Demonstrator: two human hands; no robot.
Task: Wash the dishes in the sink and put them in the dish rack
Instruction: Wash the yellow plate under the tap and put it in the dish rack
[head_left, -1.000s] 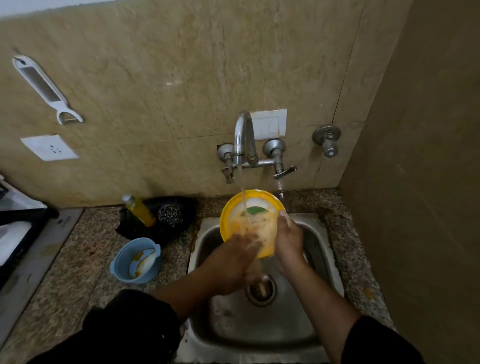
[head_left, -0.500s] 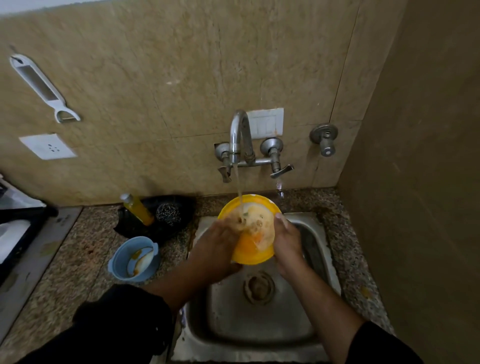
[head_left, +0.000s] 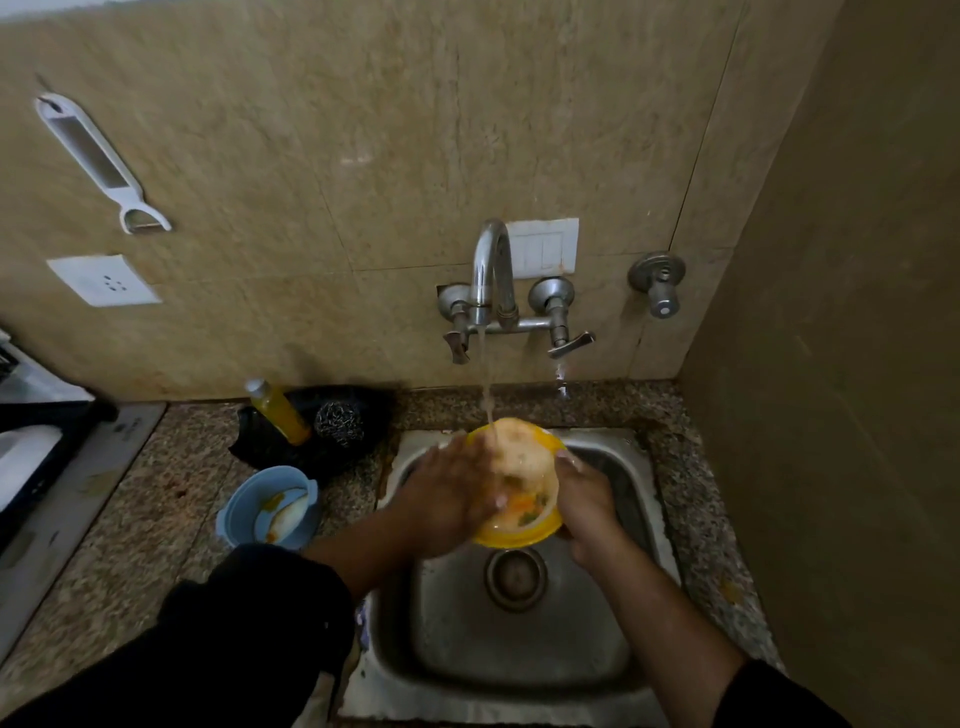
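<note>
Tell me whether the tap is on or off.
On. A stream of water falls from the tap onto the yellow plate that the right hand holds over the sink.

The yellow round plastic plate (head_left: 519, 535) has a pale cream middle flecked with orange and green. The dull grey steel sink (head_left: 519, 654) sits in a speckled brown-and-grey granite counter (head_left: 156, 519). The light blue plastic bowl (head_left: 228, 519) carries white and orange smears. The amber plastic bottle (head_left: 280, 413) has a white cap and stands by a black crumpled cloth (head_left: 270, 449). The beige mottled wall tiles (head_left: 363, 130) bear a white long-handled peeler (head_left: 88, 150) and a white square socket plate (head_left: 104, 280).
</note>
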